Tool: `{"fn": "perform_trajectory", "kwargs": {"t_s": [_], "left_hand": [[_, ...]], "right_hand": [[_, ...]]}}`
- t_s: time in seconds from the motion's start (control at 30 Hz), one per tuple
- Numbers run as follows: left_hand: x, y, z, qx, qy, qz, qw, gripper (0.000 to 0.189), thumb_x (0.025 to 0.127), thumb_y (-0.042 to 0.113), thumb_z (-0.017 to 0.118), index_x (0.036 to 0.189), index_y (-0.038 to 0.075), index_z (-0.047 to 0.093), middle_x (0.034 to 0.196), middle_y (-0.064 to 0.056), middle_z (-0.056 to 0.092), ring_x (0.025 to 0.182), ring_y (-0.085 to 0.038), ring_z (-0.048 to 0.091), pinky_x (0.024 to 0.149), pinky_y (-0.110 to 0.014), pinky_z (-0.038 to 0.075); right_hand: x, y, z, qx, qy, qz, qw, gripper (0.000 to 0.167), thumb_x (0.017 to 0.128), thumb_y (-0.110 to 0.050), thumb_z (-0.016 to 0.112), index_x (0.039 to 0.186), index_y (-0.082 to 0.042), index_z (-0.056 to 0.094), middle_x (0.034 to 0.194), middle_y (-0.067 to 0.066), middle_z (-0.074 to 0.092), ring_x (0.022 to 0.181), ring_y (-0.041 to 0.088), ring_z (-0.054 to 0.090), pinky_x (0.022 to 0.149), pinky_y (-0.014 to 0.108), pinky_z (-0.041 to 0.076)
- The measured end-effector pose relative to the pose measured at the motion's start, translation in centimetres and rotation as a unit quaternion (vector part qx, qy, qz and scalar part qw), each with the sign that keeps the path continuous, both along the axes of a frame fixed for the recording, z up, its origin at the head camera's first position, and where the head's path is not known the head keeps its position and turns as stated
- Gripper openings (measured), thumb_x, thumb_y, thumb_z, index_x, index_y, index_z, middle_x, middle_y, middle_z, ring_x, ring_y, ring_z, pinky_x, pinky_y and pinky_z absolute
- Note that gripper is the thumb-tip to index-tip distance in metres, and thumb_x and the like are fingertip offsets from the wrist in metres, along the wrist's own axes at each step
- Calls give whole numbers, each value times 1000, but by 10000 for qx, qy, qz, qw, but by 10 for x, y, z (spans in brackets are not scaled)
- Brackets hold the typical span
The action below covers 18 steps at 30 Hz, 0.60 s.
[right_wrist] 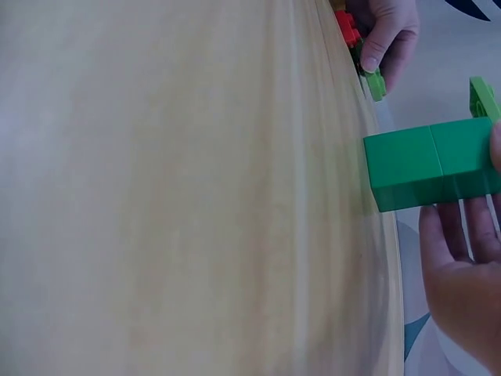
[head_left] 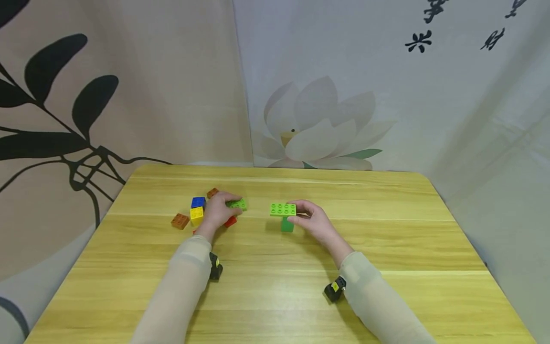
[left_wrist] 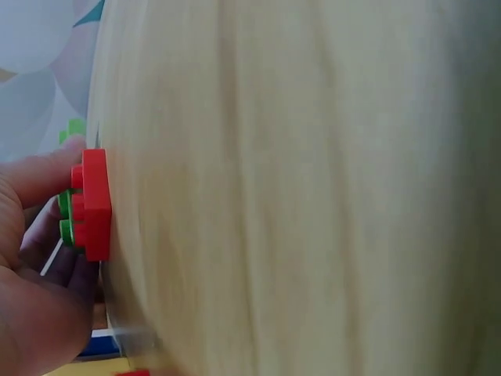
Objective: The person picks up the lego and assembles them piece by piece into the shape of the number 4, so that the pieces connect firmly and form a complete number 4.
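Observation:
On the left of the table, my left hand point(head_left: 218, 210) pinches a light green toy brick point(head_left: 237, 204) between thumb and fingers. A red brick point(left_wrist: 97, 205) lies right beside that hand, in front of the light green one in the left wrist view. My right hand point(head_left: 317, 223) grips a stack near the middle. Two dark green bricks point(right_wrist: 427, 163) form its column, and a wider light green brick point(head_left: 282, 209) with studs sits across the top. The stack's base appears to touch the table, though I cannot tell for sure.
Left of my left hand stand a blue brick point(head_left: 198, 202) and a yellow brick point(head_left: 196, 216). One orange-brown brick point(head_left: 180, 220) lies farther left, another point(head_left: 212, 192) behind the hand. The wooden table point(head_left: 386, 229) ends at a printed curtain point(head_left: 180, 95).

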State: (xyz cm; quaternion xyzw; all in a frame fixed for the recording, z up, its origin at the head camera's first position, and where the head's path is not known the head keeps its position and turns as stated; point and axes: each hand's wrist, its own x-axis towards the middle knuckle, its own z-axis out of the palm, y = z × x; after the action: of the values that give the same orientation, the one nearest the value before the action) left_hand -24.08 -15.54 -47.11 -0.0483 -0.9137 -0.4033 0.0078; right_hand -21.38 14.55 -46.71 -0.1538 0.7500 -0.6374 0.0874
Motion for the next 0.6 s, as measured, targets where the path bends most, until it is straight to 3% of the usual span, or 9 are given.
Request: {"fn": "perform_trajectory", "kwargs": {"t_s": [0.2,0.37,0.6], "left_hand": [[-1,-1,4,115,31,-3,9999,38,86,12,77,123,5,70,129,-19,59,122,-38,51,106,-51,38],[-1,1,9,95,204,-176,9996,38,87,14,77,123,6,70,128,-16,60,121,-36,53,104,-50,40],[5,14,29,128,495,-662,9965,39,88,16,77,125,5,69,127,-14,62,120,-34,54,105,-50,40]], "right_hand": [[0,-1,-1,-29,60,-4,10000,43,92,-5,71,131,3,58,122,18,63,117,34,57,103,43,45],[-1,-1,-2,4,77,-18,10000,41,91,-6,72,129,1,60,119,15,65,115,31,58,102,41,46],[0,-1,-3,-21,154,-51,9999,38,90,-7,73,126,-1,62,116,12,66,111,27,60,100,39,47]]}}
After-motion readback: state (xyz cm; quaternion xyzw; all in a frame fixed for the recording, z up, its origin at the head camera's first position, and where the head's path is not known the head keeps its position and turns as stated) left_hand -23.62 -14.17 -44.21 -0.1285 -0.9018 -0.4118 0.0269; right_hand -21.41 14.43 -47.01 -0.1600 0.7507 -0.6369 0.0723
